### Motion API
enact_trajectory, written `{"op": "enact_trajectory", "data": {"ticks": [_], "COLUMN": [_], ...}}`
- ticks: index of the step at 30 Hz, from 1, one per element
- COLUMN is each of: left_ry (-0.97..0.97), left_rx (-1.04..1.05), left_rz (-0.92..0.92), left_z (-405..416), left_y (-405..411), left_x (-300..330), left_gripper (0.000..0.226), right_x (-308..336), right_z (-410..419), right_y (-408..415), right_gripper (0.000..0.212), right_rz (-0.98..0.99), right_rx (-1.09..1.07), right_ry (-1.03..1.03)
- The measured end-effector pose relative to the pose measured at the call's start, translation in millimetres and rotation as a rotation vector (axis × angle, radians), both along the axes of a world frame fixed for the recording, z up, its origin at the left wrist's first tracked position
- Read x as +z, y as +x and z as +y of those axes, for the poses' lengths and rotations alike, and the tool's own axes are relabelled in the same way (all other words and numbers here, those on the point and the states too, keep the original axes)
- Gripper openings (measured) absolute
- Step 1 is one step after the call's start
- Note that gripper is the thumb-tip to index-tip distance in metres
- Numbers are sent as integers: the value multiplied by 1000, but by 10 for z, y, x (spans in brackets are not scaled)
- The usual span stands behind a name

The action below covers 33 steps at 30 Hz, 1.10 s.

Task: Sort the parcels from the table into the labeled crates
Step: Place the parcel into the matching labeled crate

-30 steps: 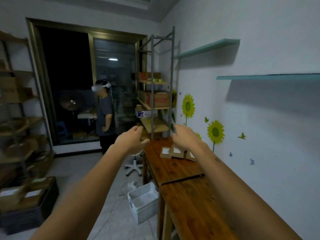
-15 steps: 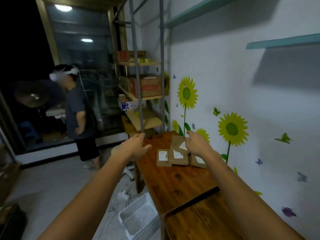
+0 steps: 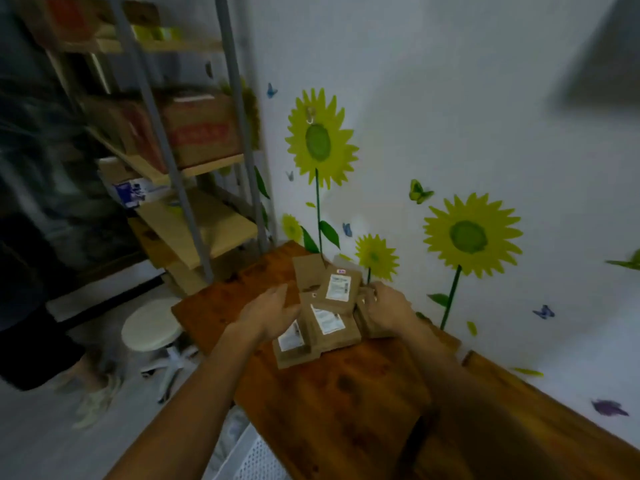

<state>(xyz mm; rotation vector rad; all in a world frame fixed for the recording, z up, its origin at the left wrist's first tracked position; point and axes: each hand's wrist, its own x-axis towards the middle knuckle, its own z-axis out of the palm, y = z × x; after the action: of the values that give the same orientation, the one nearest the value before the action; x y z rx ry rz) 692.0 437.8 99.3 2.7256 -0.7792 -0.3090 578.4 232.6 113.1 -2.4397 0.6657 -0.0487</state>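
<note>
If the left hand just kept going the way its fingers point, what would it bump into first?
Most likely the pile of brown parcels on the wooden table. The left hand points up and to the right, its fingertips already at the pile's edge; contact is unclear in the blur.

I see a wooden tabletop (image 3: 332,403), reddish-brown with dark knots, set along the wall. A dark seam crosses it near my end. At the far end lies a cluster of flat brown parcels (image 3: 322,306), overlapping one another. Three show white labels: one upper parcel (image 3: 339,287), one in the middle (image 3: 327,320), one nearest the left edge (image 3: 294,344). Left of the tabletop, a metal-framed shelf unit (image 3: 194,216) carries cardboard boxes (image 3: 201,131) on its wooden boards.
</note>
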Motion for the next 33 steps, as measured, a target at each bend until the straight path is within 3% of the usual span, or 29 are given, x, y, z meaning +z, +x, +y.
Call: {"op": "enact_trajectory", "data": {"ticks": [8,11,19,23,26,28,30,33], "left_ry": [-30,-6,9,24,-187,-363,-522,-709], "left_rx": [-240,-293,-237,-183,-52,48,148,123], "left_rz": [110,131,242,229,299,400,545,627], "left_z": [-674,-974,-1898,-2139,-2160,-2157,-2126,-2020], "left_y": [1497,1884,2681,2764,2719,2662,2556,2430], "left_x": [-831,-1124,-2160,-2545,-2713,-2679,-2520,-2244], "left_gripper": [26,31,71,51,26,28,34,30], "right_x": [-892,-1188,-2245,-2505,-2658,-2711,-2666,-2501], "right_z": [-176,-435,-1121,-1170,-1128,-1095,-1039,-886], "right_y": [1197,1565,2452,2646,2650,2609,2545,2388], "right_gripper": [48,47,38,46,33,19,22,32], "right_rz": [114,136,151,176,113,26,-71,-201], "right_rx": [-192,-296,-394,-434,-493,-557,-611,-658], "right_ry": [82,141,296,340,412,463,514,541]}}
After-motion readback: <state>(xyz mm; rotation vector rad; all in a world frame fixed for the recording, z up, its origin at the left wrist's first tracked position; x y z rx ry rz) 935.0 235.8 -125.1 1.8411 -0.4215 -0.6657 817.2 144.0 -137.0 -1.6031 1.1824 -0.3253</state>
